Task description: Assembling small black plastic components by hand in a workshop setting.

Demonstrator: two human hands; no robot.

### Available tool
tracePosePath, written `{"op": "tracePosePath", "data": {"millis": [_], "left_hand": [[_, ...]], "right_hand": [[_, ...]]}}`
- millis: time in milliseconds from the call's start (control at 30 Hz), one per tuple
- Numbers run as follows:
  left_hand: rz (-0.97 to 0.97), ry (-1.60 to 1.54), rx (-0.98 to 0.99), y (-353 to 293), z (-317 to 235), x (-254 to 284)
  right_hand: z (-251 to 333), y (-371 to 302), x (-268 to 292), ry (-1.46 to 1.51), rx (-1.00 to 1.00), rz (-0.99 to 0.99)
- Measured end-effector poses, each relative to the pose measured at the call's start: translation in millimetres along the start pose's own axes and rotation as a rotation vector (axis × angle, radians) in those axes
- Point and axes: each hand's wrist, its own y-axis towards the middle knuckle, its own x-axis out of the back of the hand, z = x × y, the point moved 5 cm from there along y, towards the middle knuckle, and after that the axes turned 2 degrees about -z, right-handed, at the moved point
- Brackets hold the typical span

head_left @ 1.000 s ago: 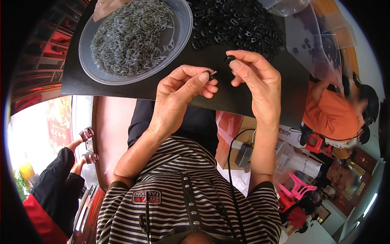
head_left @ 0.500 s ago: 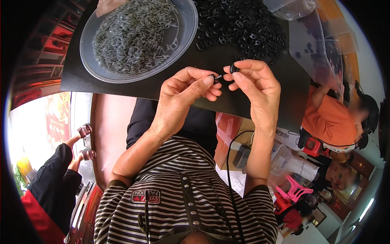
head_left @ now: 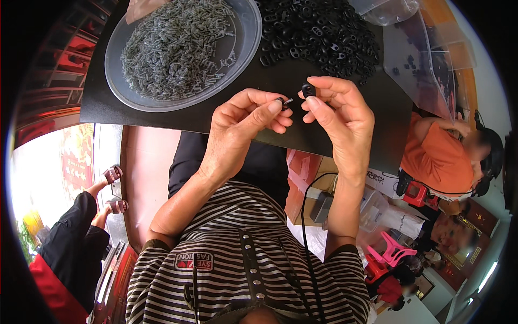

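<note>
My left hand [head_left: 242,120] pinches a small black plastic piece between thumb and forefinger, and a thin metal spring [head_left: 288,101] sticks out of it to the right. Facing it, my right hand [head_left: 345,121] grips a black cord-lock piece [head_left: 308,89] by its lower end, upright, with holes showing in its face. A small gap separates the spring from that piece. Both hands are above the near part of the black table [head_left: 377,127]. Beyond them lie a heap of springs [head_left: 172,51] and a pile of black cord-lock pieces [head_left: 329,38].
A round clear plastic tray [head_left: 237,62] holds the springs at the far left. Clear plastic containers [head_left: 413,59] stand at the right edge. A person in orange [head_left: 442,154] sits to the right, and someone's legs [head_left: 81,216] show at the left. A black cable [head_left: 304,227] hangs in front of me.
The black piece in my right hand has turned, so its holes now face me, and has risen slightly. My left hand has barely moved.
</note>
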Motion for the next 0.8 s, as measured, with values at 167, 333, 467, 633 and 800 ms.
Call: {"op": "tracePosePath", "data": {"millis": [167,333,467,633,800], "left_hand": [[-0.016,-0.008,-0.004,-0.4,-0.4,1.2],[-0.012,0.016,-0.030,0.4,-0.7,2.9],[-0.027,0.041,-0.050,1.1,-0.8,4.8],[-0.020,0.068,-0.055,0.4,-1.0,4.2],[-0.038,0.059,-0.049,0.2,-0.4,4.9]], "right_hand": [[-2.6,0.4,0.4,0.041,-0.063,0.027],[-8.6,-0.8,-3.4,0.074,-0.141,-0.001],[-13.9,-0.2,-3.8,0.095,-0.178,-0.034],[-11.5,-0.8,-5.0,0.086,-0.154,-0.042],[-12.2,-0.4,-6.9,0.099,-0.140,-0.029]]}}
